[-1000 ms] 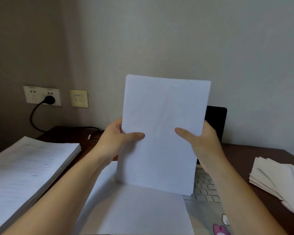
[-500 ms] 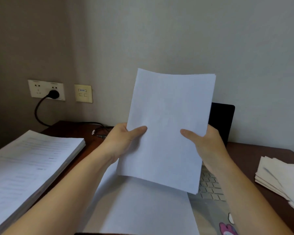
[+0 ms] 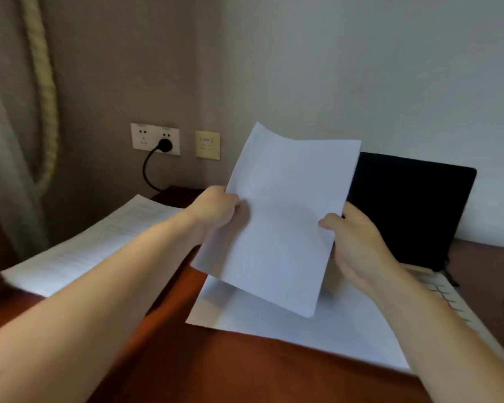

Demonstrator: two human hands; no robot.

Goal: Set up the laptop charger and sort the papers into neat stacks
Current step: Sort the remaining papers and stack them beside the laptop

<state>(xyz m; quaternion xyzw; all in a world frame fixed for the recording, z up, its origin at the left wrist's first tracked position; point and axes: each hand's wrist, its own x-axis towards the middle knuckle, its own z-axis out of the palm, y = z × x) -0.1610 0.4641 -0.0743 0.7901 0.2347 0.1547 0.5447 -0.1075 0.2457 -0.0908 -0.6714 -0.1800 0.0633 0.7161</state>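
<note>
Head view: the sheaf of plain white paper (image 3: pixel 285 216) is on the move. A second ago it stood upright and square, its bottom edge down on the flat white sheets (image 3: pixel 288 335) in front of the black-screened open laptop (image 3: pixel 410 207). Now it's lifted clear of them and tipped, top edge leaning toward the laptop, low corner hanging above the flat sheets.

The left hand (image 3: pixel 216 210) has changed its grip. The thumb that lay across the front is gone from sight, and curled fingers now pinch the edge farthest from the laptop. The right hand (image 3: pixel 358 242) pinches the laptop-side edge, thumb on the front, fingers behind.

The gaze has swung away from the laptop too, bringing a beige curtain (image 3: pixel 9 141) into frame, with more of the dark screen now uncovered.

I'd call the squaring-up finished, and this bundle looks bound for a pile. The tall stack of printed pages (image 3: pixel 99 242), well off to the left of the laptop on the reddish-brown wooden worktop (image 3: pixel 230 373), is the likely one.

On the charger, the black plug (image 3: pixel 165 145) sits in the white wall socket (image 3: pixel 154 138). Whether its cable reaches the laptop, I cannot tell.
</note>
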